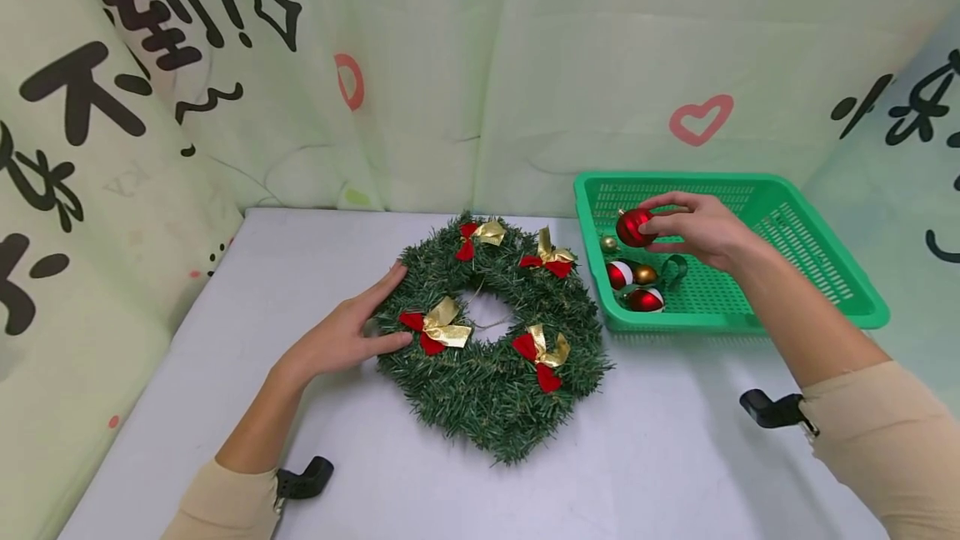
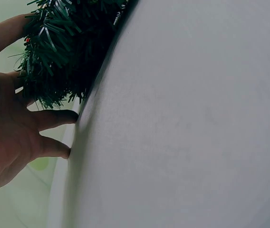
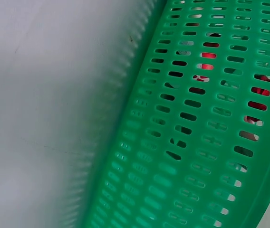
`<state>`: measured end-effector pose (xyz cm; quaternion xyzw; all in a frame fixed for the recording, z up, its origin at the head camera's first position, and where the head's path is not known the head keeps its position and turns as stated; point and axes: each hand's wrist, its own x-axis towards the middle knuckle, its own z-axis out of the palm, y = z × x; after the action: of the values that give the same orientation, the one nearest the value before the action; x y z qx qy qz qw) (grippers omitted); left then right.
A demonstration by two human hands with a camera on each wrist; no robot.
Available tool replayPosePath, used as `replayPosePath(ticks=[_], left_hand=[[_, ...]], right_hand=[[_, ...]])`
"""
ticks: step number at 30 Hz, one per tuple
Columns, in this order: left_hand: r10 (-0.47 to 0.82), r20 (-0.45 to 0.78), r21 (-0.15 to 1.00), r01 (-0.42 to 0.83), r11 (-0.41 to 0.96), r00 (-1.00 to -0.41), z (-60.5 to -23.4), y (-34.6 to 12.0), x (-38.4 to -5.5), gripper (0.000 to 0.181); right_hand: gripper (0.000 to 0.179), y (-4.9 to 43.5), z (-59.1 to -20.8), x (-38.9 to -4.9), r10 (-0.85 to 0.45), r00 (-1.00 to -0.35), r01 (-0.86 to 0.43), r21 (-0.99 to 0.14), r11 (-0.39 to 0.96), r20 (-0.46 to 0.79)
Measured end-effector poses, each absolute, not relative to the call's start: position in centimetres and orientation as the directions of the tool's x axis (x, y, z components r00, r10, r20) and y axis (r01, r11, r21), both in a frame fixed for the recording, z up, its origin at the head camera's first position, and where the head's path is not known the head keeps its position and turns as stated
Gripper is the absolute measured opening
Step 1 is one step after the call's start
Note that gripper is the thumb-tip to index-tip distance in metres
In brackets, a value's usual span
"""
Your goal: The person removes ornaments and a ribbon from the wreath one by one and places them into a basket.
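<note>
A green wreath (image 1: 483, 398) with several red-and-gold bows (image 1: 444, 325) lies on the white table. On its left side rests my left hand (image 1: 341, 336), fingers spread; in the left wrist view that hand (image 2: 11, 130) has some fingertips on the tabletop beside the needles. My right hand (image 1: 701, 227) pinches a shiny red Christmas ball (image 1: 630, 228) between thumb and fingers, over the left part of a green plastic basket (image 1: 682, 322). The right wrist view shows mostly the slotted basket wall (image 3: 192, 116), which largely hides the right hand.
Inside the basket, at its left end, lie red-and-white balls (image 1: 645, 300), a gold ball (image 1: 644, 274), a smaller gold ball (image 1: 609, 243) and a dark green ribbon (image 1: 675, 269). A printed pale green curtain (image 1: 420, 132) hangs behind the table (image 1: 300, 265).
</note>
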<state>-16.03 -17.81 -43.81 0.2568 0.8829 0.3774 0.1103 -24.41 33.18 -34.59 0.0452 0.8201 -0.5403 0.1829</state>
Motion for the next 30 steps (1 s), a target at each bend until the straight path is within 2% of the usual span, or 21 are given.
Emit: replayPosePath(ticks=[15,30], left_hand=[[0.538,-0.009,0.72,0.368,0.589,-0.843,-43.75,-17.75,-16.2,0.097],[0.532,-0.011,0.722,0.361,0.59,-0.847,-43.78,-17.81,-16.11,0.097]], right_hand=[[0.063,33.3,-35.0,-24.53,-0.117,-0.906,0.304,-0.819,0.487,-0.406],[0.059,33.47,-35.4,-24.53,-0.094,-0.885,0.357,-0.795,0.489,-0.455]])
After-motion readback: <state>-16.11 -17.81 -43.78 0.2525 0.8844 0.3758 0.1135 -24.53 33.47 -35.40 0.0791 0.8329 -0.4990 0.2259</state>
